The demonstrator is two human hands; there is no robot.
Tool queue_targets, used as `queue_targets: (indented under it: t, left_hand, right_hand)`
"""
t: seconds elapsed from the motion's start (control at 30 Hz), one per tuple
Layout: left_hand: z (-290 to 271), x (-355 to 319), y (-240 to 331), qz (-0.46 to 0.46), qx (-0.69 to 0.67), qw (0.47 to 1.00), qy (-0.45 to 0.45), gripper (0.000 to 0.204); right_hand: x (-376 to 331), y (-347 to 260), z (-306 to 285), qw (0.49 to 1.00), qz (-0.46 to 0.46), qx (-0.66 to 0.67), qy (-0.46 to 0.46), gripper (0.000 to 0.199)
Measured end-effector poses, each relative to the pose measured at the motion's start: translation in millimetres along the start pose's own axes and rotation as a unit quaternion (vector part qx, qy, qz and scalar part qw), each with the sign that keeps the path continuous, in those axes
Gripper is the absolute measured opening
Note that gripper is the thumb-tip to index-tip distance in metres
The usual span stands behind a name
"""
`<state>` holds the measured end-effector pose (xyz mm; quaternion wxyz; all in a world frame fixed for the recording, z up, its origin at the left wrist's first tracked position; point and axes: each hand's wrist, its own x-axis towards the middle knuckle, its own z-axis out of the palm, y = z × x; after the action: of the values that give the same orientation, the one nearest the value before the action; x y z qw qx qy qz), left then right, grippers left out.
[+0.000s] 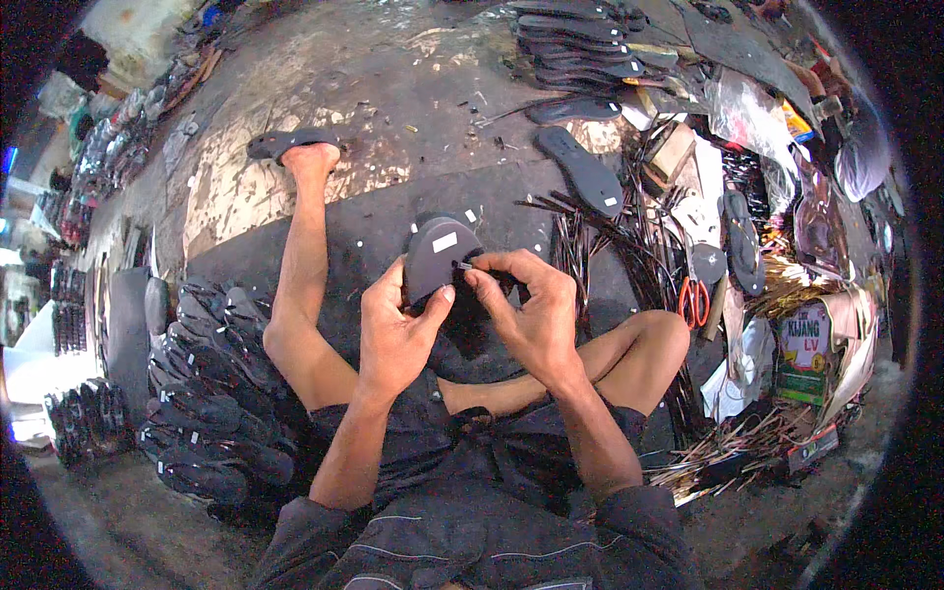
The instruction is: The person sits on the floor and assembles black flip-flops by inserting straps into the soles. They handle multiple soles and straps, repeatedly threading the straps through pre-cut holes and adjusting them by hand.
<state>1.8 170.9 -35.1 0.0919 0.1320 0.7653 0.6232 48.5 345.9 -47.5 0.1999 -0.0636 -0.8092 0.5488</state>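
Note:
A dark grey sandal sole (pixel 433 271) with a white label is held up in front of my lap. My left hand (pixel 401 329) grips its near left edge, thumb on top and fingers wrapped around the side. At the sole's right edge, my right hand (pixel 531 305) pinches a small dark strip (pixel 462 265) between thumb and fingertip. The strip's far end is hidden, and I cannot tell whether it passes through the sole.
Finished-looking dark sandals (pixel 218 393) are heaped at my left. Stacked soles (pixel 575 47) lie at the far right, with a single sole (pixel 582 172) nearer. Thin black strips (pixel 644 261), orange-handled scissors (pixel 694 303) and a green tin (pixel 801 364) are at my right.

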Motion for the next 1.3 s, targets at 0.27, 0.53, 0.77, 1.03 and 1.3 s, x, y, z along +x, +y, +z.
queue_targets:
  t: [0.27, 0.53, 0.77, 1.03, 1.3]
  left_hand:
    - [7, -15, 8, 0.048, 0.116, 0.99, 0.059, 0.025]
    - [13, -23, 0, 0.085, 0.151, 0.984, 0.053, 0.039]
    - [11, -15, -28, 0.124, 0.222, 0.965, 0.07, 0.05]
    - [14, -16, -18, 0.054, 0.22, 0.972, 0.064, 0.045]
    - [22, -17, -12, 0.118, 0.297, 0.946, 0.06, 0.049]
  right_hand:
    - [-8, -4, 10, 0.995, -0.039, -0.078, 0.04, 0.013]
    - [-10, 23, 28, 0.991, -0.097, -0.045, 0.084, 0.022]
    - [-19, 34, 43, 1.0, 0.016, 0.02, 0.014, 0.021]
    - [-8, 28, 33, 0.994, 0.062, -0.064, -0.057, 0.02]
    - [-11, 42, 28, 0.971, -0.025, -0.218, -0.097, 0.034]
